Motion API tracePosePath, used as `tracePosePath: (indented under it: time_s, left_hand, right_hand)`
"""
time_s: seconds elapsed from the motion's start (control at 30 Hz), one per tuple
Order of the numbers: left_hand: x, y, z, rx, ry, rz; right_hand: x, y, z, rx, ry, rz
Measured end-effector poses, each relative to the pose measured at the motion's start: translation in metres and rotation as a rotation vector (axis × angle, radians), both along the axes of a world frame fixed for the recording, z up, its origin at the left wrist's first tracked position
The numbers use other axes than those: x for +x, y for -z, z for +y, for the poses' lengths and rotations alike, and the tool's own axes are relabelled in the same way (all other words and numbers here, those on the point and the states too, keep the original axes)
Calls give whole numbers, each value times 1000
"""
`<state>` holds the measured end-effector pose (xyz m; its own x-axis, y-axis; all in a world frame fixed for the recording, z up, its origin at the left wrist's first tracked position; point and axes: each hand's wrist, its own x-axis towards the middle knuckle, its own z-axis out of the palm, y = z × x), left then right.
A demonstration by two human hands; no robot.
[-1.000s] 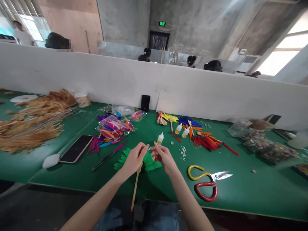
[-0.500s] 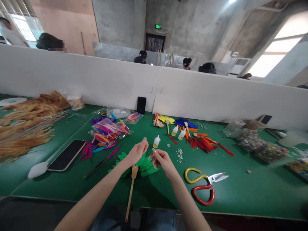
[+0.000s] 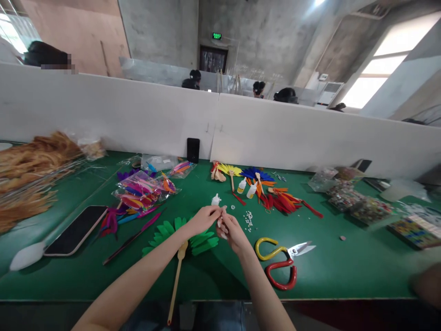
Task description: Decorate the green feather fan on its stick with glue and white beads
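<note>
My left hand (image 3: 206, 218) and my right hand (image 3: 231, 231) meet fingertip to fingertip above the green table, both with fingers closed. Whatever lies between the fingertips is too small to make out. Under my left wrist a green feather fan (image 3: 203, 241) lies spread, its wooden handle (image 3: 175, 285) reaching past the table's front edge. Just behind my hands stands a small white glue bottle (image 3: 216, 199), its lower part hidden. Small white beads (image 3: 248, 220) are scattered to the right of my right hand.
Scissors (image 3: 287, 262) with yellow and red handles lie right. Behind are two glue bottles (image 3: 241, 185) and red feathers (image 3: 284, 203). Bagged feathers (image 3: 139, 189) and a phone (image 3: 76, 231) lie left, bead bags (image 3: 370, 209) far right. A white partition (image 3: 155, 117) closes the back.
My left hand has come over to my right hand, so their fingertips now meet. The whole view has shifted slightly, with the table's things appearing further left.
</note>
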<state>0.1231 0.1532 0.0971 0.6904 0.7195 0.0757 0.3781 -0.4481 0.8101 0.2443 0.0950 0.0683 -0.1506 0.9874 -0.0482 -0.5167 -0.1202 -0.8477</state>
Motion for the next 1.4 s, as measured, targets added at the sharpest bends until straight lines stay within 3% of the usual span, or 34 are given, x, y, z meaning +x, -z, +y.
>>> tracePosePath:
  time_s: [0.4, 0.63, 0.8, 0.87, 0.97, 1.03, 1.2, 1.4]
  left_hand:
    - [15, -9, -1, 180, 100, 331]
    - [17, -12, -14, 172, 163, 296]
    - [19, -4, -18, 147, 75, 212]
    - [16, -1, -17, 139, 15, 180]
    - [0, -1, -18, 76, -52, 88]
    - [-17, -5, -21, -30, -62, -16]
    - [-60, -10, -40, -204, -82, -110]
    - [-100, 6, -61, -239, -208, -48]
  right_hand:
    - [23, 15, -5, -65, 30, -240]
    - [32, 19, -13, -28, 43, -191]
    - [33, 16, -13, -33, 82, -267]
    - [37, 14, -13, -5, 126, -440]
    - [53, 13, -12, 50, 278, -937]
    - [68, 15, -12, 63, 378, -1138]
    - [100, 23, -7, 43, 499, -1381]
    - [110, 35, 1, -9, 440, -1573]
